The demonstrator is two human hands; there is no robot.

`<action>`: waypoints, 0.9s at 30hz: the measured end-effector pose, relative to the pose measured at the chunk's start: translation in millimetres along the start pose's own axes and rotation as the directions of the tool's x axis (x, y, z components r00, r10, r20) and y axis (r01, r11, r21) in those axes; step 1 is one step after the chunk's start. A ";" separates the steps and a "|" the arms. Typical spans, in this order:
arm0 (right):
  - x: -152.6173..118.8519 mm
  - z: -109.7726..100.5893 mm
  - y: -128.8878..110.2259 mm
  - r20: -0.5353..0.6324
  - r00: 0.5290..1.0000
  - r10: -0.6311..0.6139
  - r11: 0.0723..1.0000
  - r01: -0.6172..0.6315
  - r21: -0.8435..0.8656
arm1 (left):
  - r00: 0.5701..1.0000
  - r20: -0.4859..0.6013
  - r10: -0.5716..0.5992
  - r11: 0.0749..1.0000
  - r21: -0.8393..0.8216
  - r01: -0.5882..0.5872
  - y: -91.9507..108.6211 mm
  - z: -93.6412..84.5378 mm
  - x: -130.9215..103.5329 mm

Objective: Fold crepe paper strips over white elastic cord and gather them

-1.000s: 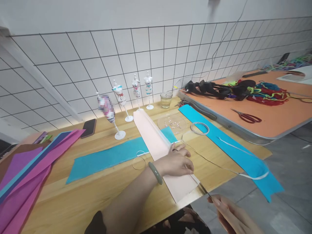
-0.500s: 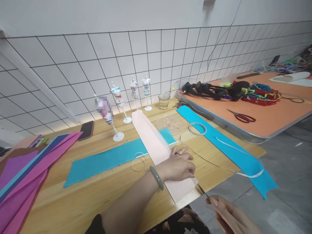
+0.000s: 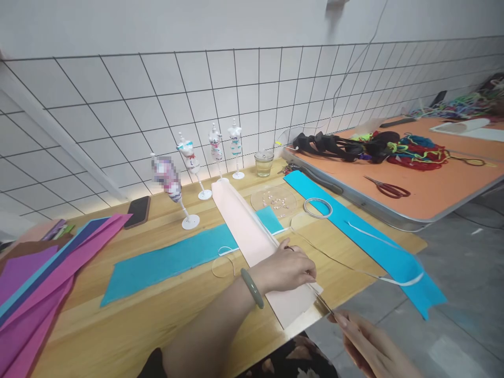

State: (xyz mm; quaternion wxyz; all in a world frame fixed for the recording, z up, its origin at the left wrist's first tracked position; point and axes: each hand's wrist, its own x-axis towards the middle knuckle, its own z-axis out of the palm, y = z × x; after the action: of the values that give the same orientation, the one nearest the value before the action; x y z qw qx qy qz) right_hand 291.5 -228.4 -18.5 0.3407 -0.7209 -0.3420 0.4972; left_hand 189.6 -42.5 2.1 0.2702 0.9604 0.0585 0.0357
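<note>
Head view: the left hand (image 3: 289, 268) lies, fingers curled, on the pale pink strip (image 3: 240, 219) crossing the teal strip (image 3: 173, 260); whether it pinches, I cannot tell. The right hand (image 3: 366, 338) pinches a slim metal tool (image 3: 325, 304).

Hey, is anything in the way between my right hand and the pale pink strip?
Nothing visible blocks it. Your right hand holds a slim tool whose tip is at the near end of the pale pink strip. Your left hand rests on the strip, just beyond the tip.
</note>
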 end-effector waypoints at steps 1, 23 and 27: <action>0.5 0.7 -3.0 -0.005 1.000 0.006 1.000 -0.005 0.020 | 1.000 -0.007 0.000 1.000 0.000 0.000 -0.2 0.4 0.2; 12.1 -2.5 -15.9 0.086 0.986 0.146 0.982 -0.155 0.111 | 0.999 -0.027 0.024 0.999 0.024 -0.023 0.0 -4.7 0.0; 9.7 -5.5 -13.2 0.089 0.982 0.164 0.975 -0.176 0.138 | 0.998 -0.047 0.046 0.999 0.029 -0.045 -0.4 -3.5 1.1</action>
State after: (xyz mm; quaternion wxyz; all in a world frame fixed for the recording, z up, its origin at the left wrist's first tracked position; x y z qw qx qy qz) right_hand 297.3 -214.1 -10.8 0.3351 -0.7010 -0.2547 0.5757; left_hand 190.3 -40.2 4.9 0.2543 0.9640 0.0434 0.0637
